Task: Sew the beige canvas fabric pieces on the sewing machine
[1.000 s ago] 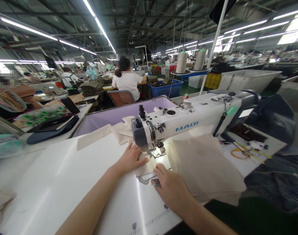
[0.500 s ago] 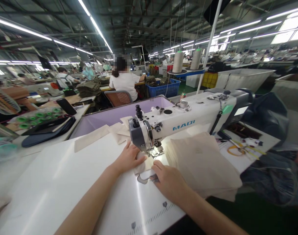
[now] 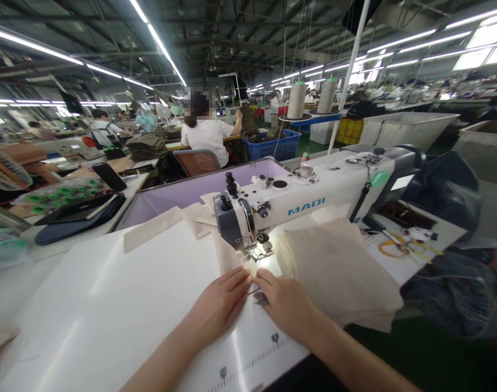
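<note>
Beige fabric [image 3: 227, 251] runs from behind the sewing machine head to the presser foot [image 3: 262, 251]. At the fabric's near end, just in front of the foot, my left hand [image 3: 226, 299] pinches the edge with its fingertips. My right hand [image 3: 287, 302] has thumb and fingers closed at the same edge, almost touching the left fingertips. Under the right hand, a small dark grey tool [image 3: 259, 297] pokes out; its kind and whether the hand holds it cannot be made out. A stack of beige fabric pieces [image 3: 333, 267] lies right of the needle.
The white sewing machine [image 3: 305, 201] spans the table [image 3: 142, 305]. Scissors with orange handles [image 3: 393, 247] lie at right. Behind the table is a lilac bin [image 3: 166, 198]. Thread cones [image 3: 297, 100] stand on a rack. A seated co-worker [image 3: 207, 136] is ahead.
My left hand has slid from beside the machine head toward me and right, closing on the fabric's near edge. My right hand barely moved. The co-worker's arm has risen.
</note>
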{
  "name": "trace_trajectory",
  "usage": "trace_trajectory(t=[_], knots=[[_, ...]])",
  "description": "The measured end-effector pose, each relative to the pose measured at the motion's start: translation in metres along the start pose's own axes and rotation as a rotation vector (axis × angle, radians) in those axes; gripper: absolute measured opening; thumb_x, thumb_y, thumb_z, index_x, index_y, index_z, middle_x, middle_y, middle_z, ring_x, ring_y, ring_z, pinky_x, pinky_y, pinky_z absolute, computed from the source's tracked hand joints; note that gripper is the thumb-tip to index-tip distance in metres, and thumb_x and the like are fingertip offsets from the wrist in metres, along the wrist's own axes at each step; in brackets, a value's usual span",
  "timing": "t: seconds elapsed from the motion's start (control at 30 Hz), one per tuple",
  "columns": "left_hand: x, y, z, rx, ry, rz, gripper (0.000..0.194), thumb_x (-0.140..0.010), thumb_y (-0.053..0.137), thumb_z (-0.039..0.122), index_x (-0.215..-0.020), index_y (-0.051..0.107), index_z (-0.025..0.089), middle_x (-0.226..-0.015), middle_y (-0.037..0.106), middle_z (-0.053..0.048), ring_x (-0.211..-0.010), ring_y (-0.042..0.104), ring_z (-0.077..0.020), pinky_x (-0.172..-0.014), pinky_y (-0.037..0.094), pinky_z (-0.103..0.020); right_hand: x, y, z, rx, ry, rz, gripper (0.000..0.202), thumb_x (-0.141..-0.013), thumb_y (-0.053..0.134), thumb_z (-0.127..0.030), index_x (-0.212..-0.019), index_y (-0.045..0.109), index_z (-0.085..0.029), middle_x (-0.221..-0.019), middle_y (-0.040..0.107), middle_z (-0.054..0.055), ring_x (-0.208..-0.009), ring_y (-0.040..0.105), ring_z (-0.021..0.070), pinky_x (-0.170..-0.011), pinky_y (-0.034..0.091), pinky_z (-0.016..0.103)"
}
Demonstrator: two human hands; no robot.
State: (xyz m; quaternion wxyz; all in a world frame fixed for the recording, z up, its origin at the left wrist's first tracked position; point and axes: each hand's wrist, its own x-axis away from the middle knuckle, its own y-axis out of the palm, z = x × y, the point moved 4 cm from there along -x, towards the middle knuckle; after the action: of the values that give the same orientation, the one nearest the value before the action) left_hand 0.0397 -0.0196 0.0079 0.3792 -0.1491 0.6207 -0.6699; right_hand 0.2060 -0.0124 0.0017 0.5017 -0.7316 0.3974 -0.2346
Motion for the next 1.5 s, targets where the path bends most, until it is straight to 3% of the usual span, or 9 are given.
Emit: trace_trajectory(t=[0.4,0.67,0.93,1.5], knots=[[-0.021,-0.009,-0.026,0.033,-0.034,-0.050,0.037,-0.102,0.043,0.023,-0.133,0.062,0.019,-0.138,0.064,-0.012,-0.130,0.058,-0.0268,-0.110,0.051,-0.044,-0.024,-0.008,0.004,-0.003,0.019,0.023,0.028,-0.095,0.054,-0.019,-0.123,0.061,-0.023,-0.124,0.068,0.004,-0.096,0.070,0.0213,-0.078,0.050,0.031],[-0.027,-0.010,-0.040,0.040,-0.044,-0.010,0.036,-0.103,0.043,0.026,-0.133,0.061,0.019,-0.135,0.065,-0.012,-0.123,0.063,-0.0253,-0.106,0.054,-0.041,-0.018,-0.006,0.006,-0.025,0.028,0.035,0.022,-0.095,0.055,-0.020,-0.116,0.063,-0.023,-0.125,0.067,0.003,-0.096,0.070,0.0206,-0.078,0.050,0.030],[-0.022,-0.003,-0.044,-0.032,-0.087,0.010,0.037,-0.101,0.045,0.027,-0.133,0.062,0.019,-0.136,0.065,-0.012,-0.124,0.061,-0.0283,-0.107,0.052,-0.047,-0.009,-0.003,0.004,-0.041,0.050,0.021,0.025,-0.096,0.053,-0.021,-0.118,0.063,-0.023,-0.132,0.065,0.004,-0.096,0.070,0.0211,-0.078,0.050,0.030],[-0.027,-0.007,-0.042,-0.077,-0.158,-0.023,0.037,-0.098,0.048,0.027,-0.131,0.061,0.023,-0.129,0.066,-0.010,-0.117,0.061,-0.0286,-0.102,0.051,-0.046,-0.008,-0.004,0.004,-0.051,0.059,0.035,0.023,-0.095,0.051,-0.020,-0.115,0.063,-0.023,-0.129,0.065,0.006,-0.097,0.070,0.0209,-0.081,0.052,0.031]])
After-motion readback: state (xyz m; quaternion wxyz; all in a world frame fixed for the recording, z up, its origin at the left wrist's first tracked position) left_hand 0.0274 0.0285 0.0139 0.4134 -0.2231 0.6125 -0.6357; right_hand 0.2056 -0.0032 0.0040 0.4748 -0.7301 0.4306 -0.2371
